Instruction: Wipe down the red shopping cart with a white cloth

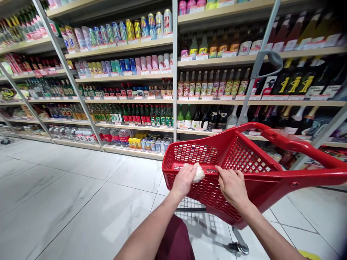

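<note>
A red plastic shopping cart [252, 184] stands in front of me, its basket to the left and its handle to the right. Against the near rim of the basket, my left hand [184, 179] is closed on a crumpled whitish cloth [198, 173]. A little to the right, my right hand [232, 184] grips the same rim, thumb and fingers over the edge. Through the basket's mesh walls I see parts of the floor and shelves. The cloth is partly hidden by my left fingers.
Long shelves [135, 101] of bottles and cans run behind the cart. A grey post with a hooked grey handle [267, 65] rises at the right. White marble-look tiles [81, 202] cover the floor. A caster wheel [238, 247] shows under the cart.
</note>
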The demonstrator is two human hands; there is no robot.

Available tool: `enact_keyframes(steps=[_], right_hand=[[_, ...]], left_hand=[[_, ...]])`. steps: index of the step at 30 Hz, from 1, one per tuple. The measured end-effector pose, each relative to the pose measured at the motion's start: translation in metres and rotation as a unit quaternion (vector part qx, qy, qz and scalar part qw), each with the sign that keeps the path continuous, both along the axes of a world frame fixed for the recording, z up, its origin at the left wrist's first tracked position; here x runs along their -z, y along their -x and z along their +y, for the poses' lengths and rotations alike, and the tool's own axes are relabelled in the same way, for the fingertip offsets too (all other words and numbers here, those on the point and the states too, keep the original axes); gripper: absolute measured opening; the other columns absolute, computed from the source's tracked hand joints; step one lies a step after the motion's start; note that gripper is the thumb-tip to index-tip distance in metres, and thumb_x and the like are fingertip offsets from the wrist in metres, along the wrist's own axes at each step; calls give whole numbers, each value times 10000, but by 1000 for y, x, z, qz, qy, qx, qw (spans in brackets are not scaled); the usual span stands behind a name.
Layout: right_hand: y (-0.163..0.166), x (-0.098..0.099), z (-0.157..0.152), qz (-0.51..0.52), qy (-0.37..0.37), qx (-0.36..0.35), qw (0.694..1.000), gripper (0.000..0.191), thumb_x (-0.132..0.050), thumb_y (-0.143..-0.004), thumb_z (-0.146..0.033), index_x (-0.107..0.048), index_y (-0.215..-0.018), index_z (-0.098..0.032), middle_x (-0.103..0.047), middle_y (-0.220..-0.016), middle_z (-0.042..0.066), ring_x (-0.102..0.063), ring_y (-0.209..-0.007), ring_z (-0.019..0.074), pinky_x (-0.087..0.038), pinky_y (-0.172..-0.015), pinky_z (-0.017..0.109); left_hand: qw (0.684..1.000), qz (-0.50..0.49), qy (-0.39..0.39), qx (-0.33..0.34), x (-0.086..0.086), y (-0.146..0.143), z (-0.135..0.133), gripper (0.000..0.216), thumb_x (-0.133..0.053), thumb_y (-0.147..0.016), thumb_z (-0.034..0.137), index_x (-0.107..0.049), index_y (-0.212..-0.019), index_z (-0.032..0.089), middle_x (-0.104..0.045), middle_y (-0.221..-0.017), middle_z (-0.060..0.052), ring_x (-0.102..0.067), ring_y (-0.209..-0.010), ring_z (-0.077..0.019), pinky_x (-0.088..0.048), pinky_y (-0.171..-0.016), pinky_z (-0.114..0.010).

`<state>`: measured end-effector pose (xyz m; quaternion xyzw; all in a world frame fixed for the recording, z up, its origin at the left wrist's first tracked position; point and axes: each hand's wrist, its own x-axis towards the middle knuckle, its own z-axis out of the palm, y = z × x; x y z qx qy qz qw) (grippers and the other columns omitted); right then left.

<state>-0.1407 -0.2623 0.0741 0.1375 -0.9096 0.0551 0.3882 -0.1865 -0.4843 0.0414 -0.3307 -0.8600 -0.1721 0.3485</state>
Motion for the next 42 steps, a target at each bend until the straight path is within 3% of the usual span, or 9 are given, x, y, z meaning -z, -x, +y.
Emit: enact_keyframes(steps=[4,11,17,23,25,29,31,36,42], right_hand=[[-4,2,-2,6,8,6,1000,340,-389,-836,-177,-551,-1134,-183,-668,-842,38,-518,-775,182,-260,-825,363],[-12,3,-5,11,21,3,1000,367,-365,-841,-181,-524,-1171,-165,-663,-803,45,-523,-755,180,-267,-816,363],[-16,3,-7,20,20,-1,1000,366,-377,-842,-190,-536,-1171,-195,-660,-803,37,-512,-755,176,-258,-822,360],[-15,1,-6,13,8,-3,1000,329,-370,-861,-209,-555,-1128,-162,-662,-841,44,-519,-769,174,-262,-807,352],[-15,1,-4,10,12,-12,1000,343,-362,-858,-193,-539,-1149,-155,-660,-830,48,-521,-763,172,-269,-810,345],[-13,1,-6,16,47,-9,999,368,-353,-862,-207,-503,-1195,-159,-647,-754,36,-524,-732,170,-273,-809,345],[-12,1,-9,17,51,-1,999,369,-354,-867,-224,-498,-1201,-164,-643,-736,32,-526,-725,172,-271,-806,352],[-11,1,-7,11,52,-16,998,411,-358,-863,-222,-432,-1264,-169,-658,-833,49,-551,-748,174,-294,-803,350],[-14,3,3,21,90,-74,993,449,-339,-852,-194,-363,-1299,-161,-620,-1068,96,-568,-817,178,-322,-830,353]], left_hand=[[996,10,-37,-86,0,-5,-34,360,-351,-876,142,-475,-1213,131,-558,-1202,-141,-468,-1170,-210,-412,-973,-435],[999,2,49,21,-7,-17,28,349,-397,-876,168,-477,-1214,185,-569,-1198,-102,-481,-1152,-197,-389,-982,-401],[992,4,7,-125,-5,-11,-32,339,-366,-872,148,-487,-1189,135,-570,-1175,-150,-499,-1127,-235,-361,-979,-481],[996,23,78,32,-9,-19,30,363,-374,-886,173,-435,-1244,188,-509,-1273,-88,-420,-1201,-200,-332,-1012,-434],[997,13,71,30,-12,-17,15,355,-379,-885,182,-448,-1232,198,-548,-1227,-80,-463,-1159,-196,-349,-1001,-422],[996,4,-11,-83,-9,-10,-39,371,-320,-884,163,-443,-1233,147,-571,-1175,-123,-490,-1130,-236,-383,-966,-439],[996,7,-11,-83,-4,-11,-30,387,-312,-879,156,-416,-1250,116,-541,-1211,-150,-452,-1172,-251,-359,-980,-468],[998,-8,67,-4,-4,-24,41,438,-419,-837,166,-394,-1273,188,-441,-1333,-99,-333,-1264,-231,-289,-1030,-458],[995,-79,-2,-61,-26,-20,5,264,-483,-748,107,-550,-1002,133,-553,-1168,-158,-461,-1148,-245,-319,-999,-467]])
